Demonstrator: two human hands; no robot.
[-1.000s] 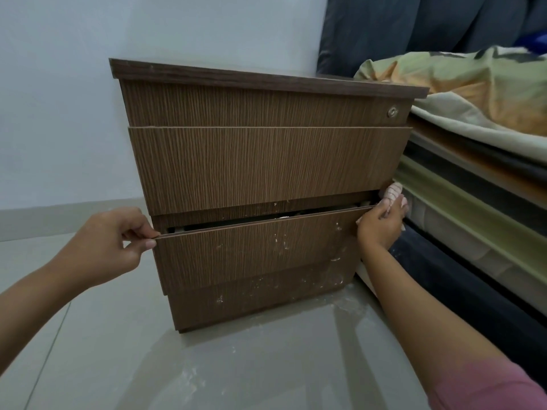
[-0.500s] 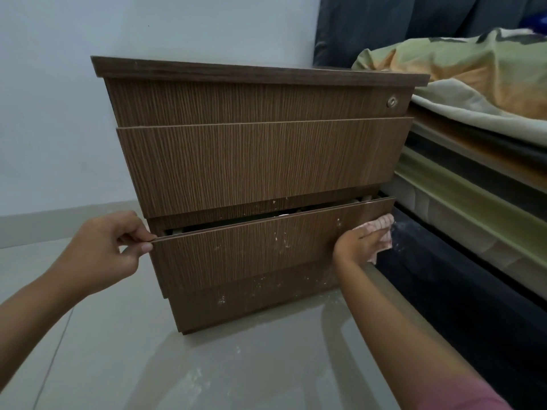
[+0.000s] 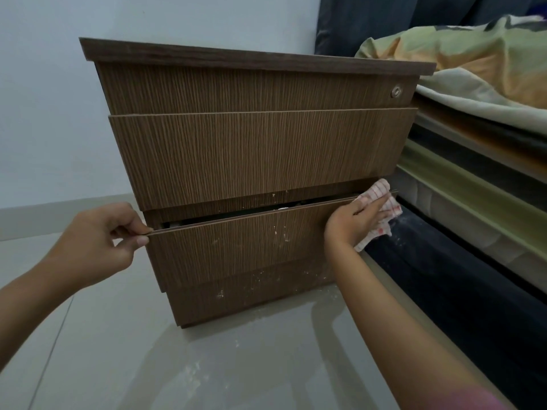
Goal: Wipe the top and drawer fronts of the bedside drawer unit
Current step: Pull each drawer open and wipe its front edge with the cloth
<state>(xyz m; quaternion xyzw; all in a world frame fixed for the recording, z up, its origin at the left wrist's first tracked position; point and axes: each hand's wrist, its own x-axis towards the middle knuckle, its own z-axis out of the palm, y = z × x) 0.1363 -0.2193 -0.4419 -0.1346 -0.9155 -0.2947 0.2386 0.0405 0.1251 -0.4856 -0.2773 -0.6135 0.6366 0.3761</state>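
A brown wood-grain bedside drawer unit [image 3: 254, 149] stands on the floor against the wall. Its bottom drawer [image 3: 236, 247] is pulled out a little, with white specks on its front. My left hand [image 3: 100, 241] pinches the top left corner of that drawer front. My right hand [image 3: 355, 221] presses a white cloth with red stripes [image 3: 381, 208] flat against the drawer's top right corner. The top drawer carries a small round lock [image 3: 396, 91] at its right end.
A bed [image 3: 473, 187] with stacked mattresses and a green-orange blanket [image 3: 461, 57] sits close against the unit's right side. Glossy grey floor tiles [image 3: 207, 365] with white dust spread in front. A pale wall is behind.
My right hand with the cloth dropped onto the drawer front, then rose back to its top right corner. My left hand kept its pinch on the left corner.
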